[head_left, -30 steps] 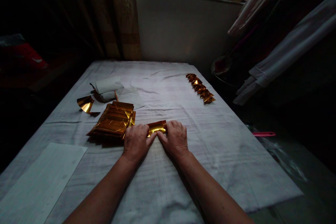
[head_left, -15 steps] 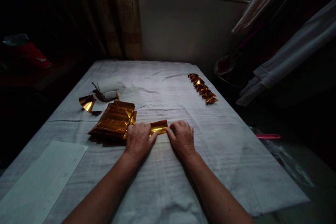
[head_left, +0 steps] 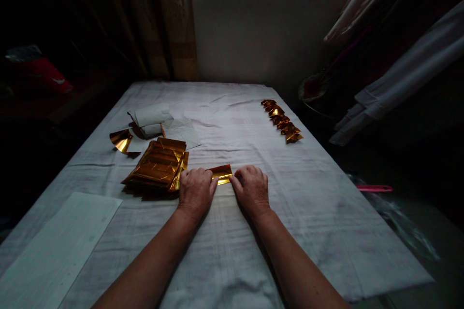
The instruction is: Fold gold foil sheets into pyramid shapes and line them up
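Observation:
A small folded strip of gold foil paper (head_left: pixel 222 173) lies on the white cloth (head_left: pixel 232 231) in front of me. My left hand (head_left: pixel 195 191) presses on its left end with fingers curled and thumb on the foil. My right hand (head_left: pixel 252 189) presses its right end the same way. Just left of my left hand sits a stack of flat gold foil sheets (head_left: pixel 157 166).
A row of several folded gold pieces (head_left: pixel 282 121) lies at the far right of the cloth. A loose curled gold piece (head_left: pixel 121 140) and white folded paper (head_left: pixel 150 118) lie at the far left. A white sheet (head_left: pixel 54 246) lies near left. The table drops off at the right; a pink object (head_left: pixel 373 188) is below.
The hands have shifted slightly along the foil strip, the right hand a little to the right; the strip stays pressed flat on the cloth.

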A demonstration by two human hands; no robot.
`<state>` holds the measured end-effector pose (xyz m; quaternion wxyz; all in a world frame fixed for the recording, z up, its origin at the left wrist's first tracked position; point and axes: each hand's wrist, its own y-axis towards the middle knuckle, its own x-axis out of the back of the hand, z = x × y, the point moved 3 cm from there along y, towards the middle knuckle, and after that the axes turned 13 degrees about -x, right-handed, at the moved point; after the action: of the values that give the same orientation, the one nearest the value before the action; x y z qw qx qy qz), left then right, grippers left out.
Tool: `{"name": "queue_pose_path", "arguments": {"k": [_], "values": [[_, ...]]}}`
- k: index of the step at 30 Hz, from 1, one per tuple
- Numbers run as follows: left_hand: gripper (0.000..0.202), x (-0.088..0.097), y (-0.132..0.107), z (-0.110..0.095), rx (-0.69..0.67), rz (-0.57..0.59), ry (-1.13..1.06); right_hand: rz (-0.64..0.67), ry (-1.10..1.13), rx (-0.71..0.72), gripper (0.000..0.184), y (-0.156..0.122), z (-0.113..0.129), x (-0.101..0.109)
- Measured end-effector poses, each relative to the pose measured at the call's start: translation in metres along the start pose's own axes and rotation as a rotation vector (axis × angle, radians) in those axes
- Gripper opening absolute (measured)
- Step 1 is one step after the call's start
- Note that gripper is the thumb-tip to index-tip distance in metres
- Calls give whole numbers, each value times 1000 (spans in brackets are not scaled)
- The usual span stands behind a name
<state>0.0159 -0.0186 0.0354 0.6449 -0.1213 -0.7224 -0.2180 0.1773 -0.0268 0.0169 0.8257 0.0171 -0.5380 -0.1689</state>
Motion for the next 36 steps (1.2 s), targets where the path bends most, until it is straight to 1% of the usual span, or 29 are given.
{"name": "queue_pose_path", "arguments": {"k": [5,10,11,14,16,18,21,23,27,32,36], "values": [[29,4,-11,13,-4,3,45,6,25,1,11,0,-1,1],[29,4,-13,16,2,-8,26,2,33,-1,8,-1,-2,-2],[29,4,-12,16,9,-11,18,0,39,5,10,-1,-2,-2],[24,5,-12,17,21,-18,3,8,68,51,24,-1,-1,-4],[21,6,-11,16,6,-25,4,25,98,78,27,-2,-1,-5],[18,8,-11,13,-21,-36,10,34,136,85,27,-1,-2,-6],[19,10,-13,2,-67,-33,9,31,192,83,23,-1,-5,-7],[22,9,-15,-8,-103,-1,-3,28,227,83,21,-1,-6,-7],[19,8,-19,-22,-126,39,-18,17,269,92,16,-1,-6,-4],[21,9,-21,-27,-129,55,-19,6,315,98,13,-1,-6,-2],[21,9,-20,-27,-125,35,-37,30,344,74,18,0,-8,-4]]}}
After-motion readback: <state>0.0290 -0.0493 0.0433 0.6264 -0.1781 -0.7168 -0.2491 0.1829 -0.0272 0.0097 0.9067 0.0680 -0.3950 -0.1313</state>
